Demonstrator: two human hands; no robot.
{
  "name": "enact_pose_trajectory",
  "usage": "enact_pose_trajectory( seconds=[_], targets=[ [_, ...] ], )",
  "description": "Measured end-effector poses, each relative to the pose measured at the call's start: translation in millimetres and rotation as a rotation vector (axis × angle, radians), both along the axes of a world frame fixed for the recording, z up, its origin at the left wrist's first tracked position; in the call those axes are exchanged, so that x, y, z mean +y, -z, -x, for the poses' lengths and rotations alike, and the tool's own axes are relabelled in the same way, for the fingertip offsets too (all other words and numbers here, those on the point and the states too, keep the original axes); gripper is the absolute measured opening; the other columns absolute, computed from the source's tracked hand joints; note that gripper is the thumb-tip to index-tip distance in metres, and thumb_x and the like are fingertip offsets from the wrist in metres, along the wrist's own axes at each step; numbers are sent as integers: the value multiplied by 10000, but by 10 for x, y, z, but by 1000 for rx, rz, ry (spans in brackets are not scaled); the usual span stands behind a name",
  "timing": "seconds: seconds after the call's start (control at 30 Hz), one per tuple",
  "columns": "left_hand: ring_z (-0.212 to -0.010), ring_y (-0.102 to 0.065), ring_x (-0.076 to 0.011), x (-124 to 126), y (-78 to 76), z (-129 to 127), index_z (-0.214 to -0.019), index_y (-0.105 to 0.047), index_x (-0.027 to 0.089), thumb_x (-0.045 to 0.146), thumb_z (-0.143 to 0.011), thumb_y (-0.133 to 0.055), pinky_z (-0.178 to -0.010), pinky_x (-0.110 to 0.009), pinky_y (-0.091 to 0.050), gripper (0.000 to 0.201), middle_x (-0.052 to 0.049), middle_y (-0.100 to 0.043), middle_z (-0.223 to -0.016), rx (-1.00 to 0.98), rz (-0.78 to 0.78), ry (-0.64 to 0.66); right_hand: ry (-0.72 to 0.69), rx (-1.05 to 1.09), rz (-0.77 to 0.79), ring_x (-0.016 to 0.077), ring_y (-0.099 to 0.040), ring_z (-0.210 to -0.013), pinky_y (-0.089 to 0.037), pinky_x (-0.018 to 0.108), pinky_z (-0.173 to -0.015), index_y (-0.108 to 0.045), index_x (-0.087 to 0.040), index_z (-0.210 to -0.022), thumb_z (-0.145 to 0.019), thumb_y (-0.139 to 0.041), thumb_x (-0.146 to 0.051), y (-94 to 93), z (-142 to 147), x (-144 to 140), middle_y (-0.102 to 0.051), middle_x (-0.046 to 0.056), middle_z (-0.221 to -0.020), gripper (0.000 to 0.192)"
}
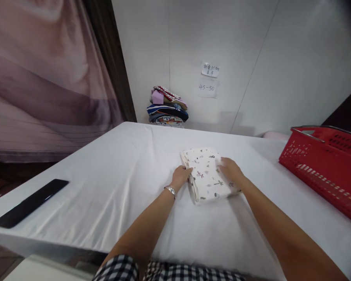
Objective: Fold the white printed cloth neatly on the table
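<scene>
Hands meet on a folded white cloth [207, 175] with small dark prints, lying near the middle of the table [111, 187], somewhat toward its far edge. I judge the cloth is pinned from both sides so the layers stay square while the fold is pressed flat. My left hand [180, 176] grips the cloth's left edge, fingers curled over the stacked layers, thumb side up; a bracelet [171, 191] sits on that wrist. My right hand [229, 169] lies palm down on the cloth's right portion, fingers loosely spread and flat, closed around nothing. Both forearms run in from the near edge and converge on the cloth, elbows low. A red basket [324, 164] stands at the right edge, well apart from the cloth. A black flat object [31, 203] lies at the near left corner. A pile of folded fabrics [167, 107] sits past the far edge against the wall, below two paper notes [208, 80]
</scene>
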State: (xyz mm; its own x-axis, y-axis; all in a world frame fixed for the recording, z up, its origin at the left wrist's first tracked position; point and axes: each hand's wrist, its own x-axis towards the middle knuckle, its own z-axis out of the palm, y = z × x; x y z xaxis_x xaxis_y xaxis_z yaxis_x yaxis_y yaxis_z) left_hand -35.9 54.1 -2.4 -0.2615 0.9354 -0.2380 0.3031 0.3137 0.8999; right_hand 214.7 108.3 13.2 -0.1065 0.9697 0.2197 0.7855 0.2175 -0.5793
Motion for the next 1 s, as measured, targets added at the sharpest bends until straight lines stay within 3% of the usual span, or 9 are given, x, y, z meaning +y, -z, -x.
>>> enact_pose_trajectory(
  seconds=[0.17,0.27,0.43,0.63,0.8,1.0],
  targets=[
    [-690,-652,-172,8,108,-4,-1072,-538,166,413,-780,-599,-650,-273,-488,387,-84,-691,-963,69,-52,-11,-344,-92,-15,268,-363,-1302,-259,470,-1080,-542,-207,-1245,-860,-478,-384,135,464,-469,-465,96,-1374,428],
    [-764,-655,-189,28,156,-4,-1105,-509,171,403,-781,-591,-696,-281,-480,408,-79,-690,-952,108,-67,-9,-418,-190,-22,265,-341,-1315,-229,497,-1083,-541,-219,-1248,-864,-469,-393,147,601,-594,-457,90,-1383,428],
    [-781,-654,-195,38,160,12,-1125,-486,170,395,-776,-584,-693,-277,-466,427,-85,-686,-961,96,-57,8,-386,-54,-74,226,-474,-1201,-356,407,-1031,-596,-200,-1183,-867,-449,-334,82,757,-621,-550,93,-1276,374],
    [-785,-658,-201,37,133,30,-1140,-489,164,375,-776,-575,-719,-277,-451,429,-70,-695,-885,129,-31,38,-443,13,-83,224,-486,-1187,-352,396,-1035,-605,-195,-1169,-848,-461,-300,111,1045,-634,-568,88,-1255,368],
    [-718,-656,-190,9,118,27,-1115,-500,176,447,-785,-573,-678,-270,-467,433,-59,-694,-865,73,-65,30,-308,75,-15,184,-595,-952,-445,322,-875,-675,-229,-1004,-844,-434,-237,22,1137,-416,-672,37,-1021,289],
    [-562,-618,-140,-28,93,21,-1102,-480,187,384,-874,-452,-563,-249,-478,303,-45,-679,-836,-53,-58,8,-153,-86,27,158,-576,-838,-402,251,-767,-660,-193,-1021,-844,-475,-261,-46,1330,-110,-667,44,-940,266]
  ],
)
